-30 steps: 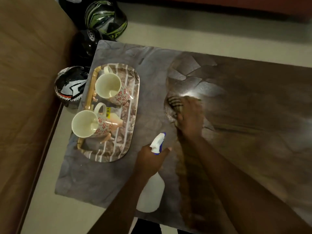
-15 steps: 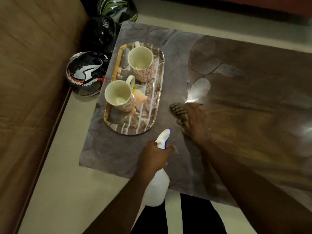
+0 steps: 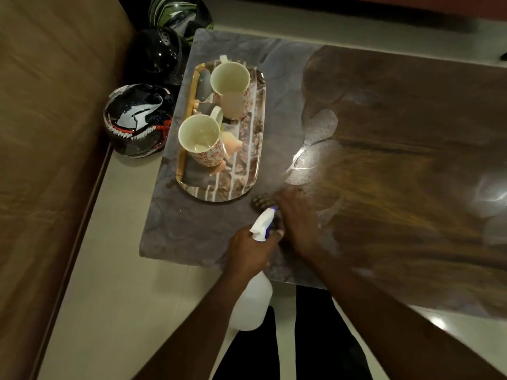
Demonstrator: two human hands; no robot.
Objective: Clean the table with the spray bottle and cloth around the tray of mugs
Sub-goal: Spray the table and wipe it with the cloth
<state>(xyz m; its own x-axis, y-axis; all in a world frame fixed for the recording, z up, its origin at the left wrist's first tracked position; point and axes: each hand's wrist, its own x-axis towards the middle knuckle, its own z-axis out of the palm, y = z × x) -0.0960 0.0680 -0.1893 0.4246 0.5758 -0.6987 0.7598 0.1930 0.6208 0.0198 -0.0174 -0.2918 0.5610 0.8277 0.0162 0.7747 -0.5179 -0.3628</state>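
My left hand (image 3: 252, 249) grips the neck of a white spray bottle (image 3: 251, 303) with a blue-and-white nozzle, held over the table's near edge. My right hand (image 3: 297, 218) presses a striped cloth (image 3: 262, 201) flat on the glossy brown table (image 3: 397, 165), just right of the nozzle and below the tray. The oval patterned tray (image 3: 247, 185) stands at the table's left end and carries two white floral mugs, the far mug (image 3: 231, 87) and the near mug (image 3: 201, 139). Most of the cloth is hidden under my palm.
Three helmets lie on the floor left of the table: a black-and-white toothed helmet (image 3: 137, 119), a black helmet (image 3: 156, 54) and a green helmet (image 3: 179, 13). A brown sofa (image 3: 49, 133) runs along the left. Pale floor lies beyond the table's near edge.
My right hand has slid the cloth toward me and leftward, from the table's middle to just below the tray. The left hand keeps holding the bottle. The view has shifted.
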